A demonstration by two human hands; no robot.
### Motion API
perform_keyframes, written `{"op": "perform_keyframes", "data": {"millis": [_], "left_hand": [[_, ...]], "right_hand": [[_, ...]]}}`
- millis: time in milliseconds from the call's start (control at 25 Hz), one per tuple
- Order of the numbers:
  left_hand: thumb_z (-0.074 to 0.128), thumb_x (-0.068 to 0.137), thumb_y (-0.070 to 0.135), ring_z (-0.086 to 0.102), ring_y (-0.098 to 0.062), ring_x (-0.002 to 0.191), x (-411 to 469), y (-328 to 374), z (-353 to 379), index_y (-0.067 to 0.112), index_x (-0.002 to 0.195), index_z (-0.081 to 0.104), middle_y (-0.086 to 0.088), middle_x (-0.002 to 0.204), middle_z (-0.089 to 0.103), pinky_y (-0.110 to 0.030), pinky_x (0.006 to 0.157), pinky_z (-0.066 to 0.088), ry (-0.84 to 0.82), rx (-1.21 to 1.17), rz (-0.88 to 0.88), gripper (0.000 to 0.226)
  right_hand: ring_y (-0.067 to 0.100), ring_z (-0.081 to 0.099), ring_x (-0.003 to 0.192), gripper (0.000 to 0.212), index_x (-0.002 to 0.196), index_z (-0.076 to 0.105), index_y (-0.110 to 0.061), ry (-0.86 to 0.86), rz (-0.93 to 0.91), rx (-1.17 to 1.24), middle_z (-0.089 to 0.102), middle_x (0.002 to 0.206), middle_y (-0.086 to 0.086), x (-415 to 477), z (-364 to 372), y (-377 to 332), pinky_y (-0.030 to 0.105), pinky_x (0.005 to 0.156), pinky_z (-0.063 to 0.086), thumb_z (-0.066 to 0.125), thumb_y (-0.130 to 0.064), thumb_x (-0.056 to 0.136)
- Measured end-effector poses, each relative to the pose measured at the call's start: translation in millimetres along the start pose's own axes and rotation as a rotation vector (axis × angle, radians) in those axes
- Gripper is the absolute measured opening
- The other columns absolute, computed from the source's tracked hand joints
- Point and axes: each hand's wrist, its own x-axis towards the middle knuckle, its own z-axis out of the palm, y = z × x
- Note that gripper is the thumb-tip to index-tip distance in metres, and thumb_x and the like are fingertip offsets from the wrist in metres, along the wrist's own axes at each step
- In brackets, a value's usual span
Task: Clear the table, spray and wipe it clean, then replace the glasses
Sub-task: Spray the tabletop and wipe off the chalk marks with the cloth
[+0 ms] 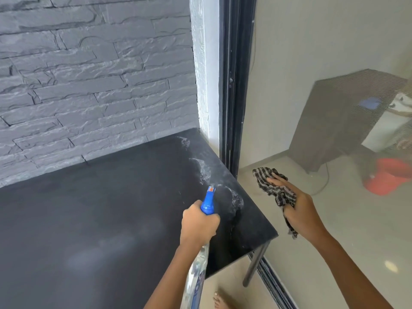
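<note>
The black table [100, 208] stands against a grey stone wall. White spray foam [204, 168] streaks its right side, near the far right corner and edge. My left hand [198, 224] grips the neck of a spray bottle [208, 202] with a blue nozzle that points at the wet patch; the bottle's clear body hangs below my wrist. My right hand [298, 208] holds a black-and-white checked cloth [273, 188] in the air, off the table's right edge. No glasses are in view.
A dark sliding-door frame [234, 85] and glass pane run along the table's right side. Behind the glass are a grey box [334, 121] and an orange bucket [392, 177]. A metal table leg [255, 264] and my bare foot [221, 301] show on the tiled floor.
</note>
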Motion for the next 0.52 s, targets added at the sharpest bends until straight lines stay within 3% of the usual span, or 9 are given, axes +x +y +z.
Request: {"op": "perform_keyframes", "data": {"millis": [240,360,520], "left_hand": [[0.049,0.064,0.009,0.062,-0.019,0.044,67.8,16.2,-9.3,0.016,0.060,0.036,-0.001,0.056,0.048,-0.021,0.046,0.042,0.056,-0.029,-0.025,0.015],[0.049,0.064,0.010,0.063,-0.021,0.047,100.5,25.6,-18.8,0.015,0.066,0.042,0.000,0.058,0.051,-0.022,0.047,0.044,0.101,-0.048,-0.010,0.009],[0.051,0.064,0.010,0.069,-0.033,0.058,144.0,43.7,-33.4,0.015,0.066,0.042,0.000,0.058,0.052,-0.024,0.049,0.045,0.165,-0.057,0.006,0.010]], "right_hand": [[0.005,0.044,0.124,0.068,0.127,0.059,-0.019,-0.057,-0.054,-0.014,0.050,0.131,-0.012,84.0,20.3,-3.0,-0.002,0.098,0.026,0.044,0.026,0.077],[0.005,0.046,0.122,0.073,0.124,0.056,-0.027,-0.093,-0.078,-0.006,0.050,0.129,-0.014,125.7,37.9,-7.7,-0.002,0.098,0.028,0.044,0.027,0.076],[0.007,0.048,0.124,0.076,0.121,0.054,-0.034,-0.164,-0.102,0.013,0.051,0.132,-0.011,166.0,59.1,-9.1,0.018,0.107,0.033,0.043,0.027,0.076]]}}
